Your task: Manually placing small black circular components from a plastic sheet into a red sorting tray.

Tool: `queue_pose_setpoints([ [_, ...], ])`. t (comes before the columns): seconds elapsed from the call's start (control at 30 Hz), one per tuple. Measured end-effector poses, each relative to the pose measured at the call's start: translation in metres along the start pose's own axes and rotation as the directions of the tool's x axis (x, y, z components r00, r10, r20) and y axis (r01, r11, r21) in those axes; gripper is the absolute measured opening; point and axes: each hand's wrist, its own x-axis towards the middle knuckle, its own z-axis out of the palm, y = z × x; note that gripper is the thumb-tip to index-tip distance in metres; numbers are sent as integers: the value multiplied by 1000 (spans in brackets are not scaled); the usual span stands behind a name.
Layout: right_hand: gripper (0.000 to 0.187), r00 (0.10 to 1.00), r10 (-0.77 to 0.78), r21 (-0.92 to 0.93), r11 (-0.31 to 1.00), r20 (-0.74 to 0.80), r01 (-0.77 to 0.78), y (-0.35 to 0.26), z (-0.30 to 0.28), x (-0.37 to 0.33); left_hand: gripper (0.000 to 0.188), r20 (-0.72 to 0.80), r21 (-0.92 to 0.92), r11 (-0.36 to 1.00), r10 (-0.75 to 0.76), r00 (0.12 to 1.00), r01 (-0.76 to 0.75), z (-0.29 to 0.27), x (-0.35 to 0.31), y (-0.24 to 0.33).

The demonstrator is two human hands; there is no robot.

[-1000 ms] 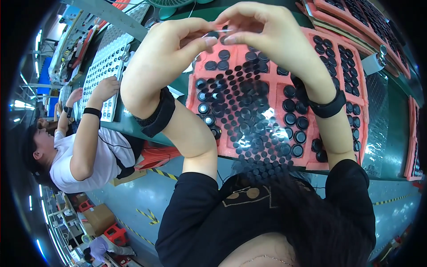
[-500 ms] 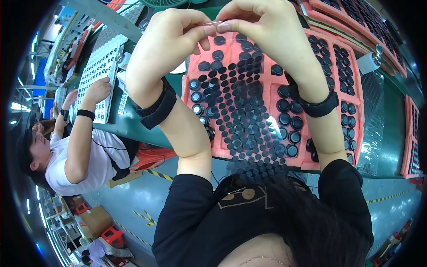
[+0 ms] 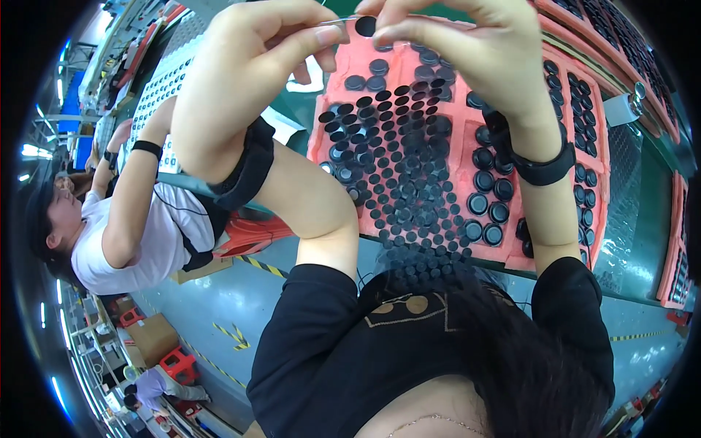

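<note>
At the top of the view, my left hand (image 3: 288,40) pinches a thin, shiny metal tool (image 3: 337,20). The tool's tip reaches a small round black disc (image 3: 366,27). My right hand (image 3: 445,36) has its thumb and forefinger at the edge of that disc, apparently gripping it. Below both hands lies a clear sheet (image 3: 394,157) with rows of black round discs. Under it is a pink foam tray (image 3: 456,150) holding black round caps (image 3: 483,158) in its compartments.
A silver-topped dispenser (image 3: 624,108) stands right of the tray. Further pink trays (image 3: 584,44) are stacked at the far right. To the left, a co-worker (image 3: 120,219) sits beside a white tray of round parts (image 3: 157,91). White paper (image 3: 281,124) lies near my left forearm.
Both hands have drawn slightly apart, the left moving leftward. The black disc between them now shows its round face. The view has shifted a little.
</note>
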Motion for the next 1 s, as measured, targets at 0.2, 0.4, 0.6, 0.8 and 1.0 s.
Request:
queue_pose_setpoints([
  [0.2, 11, 962, 268, 101, 960, -53, -262, -16, 14, 0, 16, -3, 1, 999, -40, 999, 40, -6, -22, 7],
  [0.4, 11, 983, 175, -176, 967, -54, -182, -20, 18, -2, 17, 47, 40, 997, -65, 997, 63, -6, -21, 11],
  [0.6, 12, 990, 102, -210, 970, -92, -120, -19, 20, -3, 17, 27, -6, 1000, -12, 1000, 12, -6, -20, 5],
  [0.8, 15, 991, 106, -153, 981, -82, -118, -18, 23, -4, 18, 14, -70, 997, -22, 1000, 23, -9, -20, -3],
  [1.0, 14, 998, 6, -301, 953, -62, -25, -22, 21, -1, 18, -7, -53, 998, 25, 1000, -25, -9, -18, 0],
])
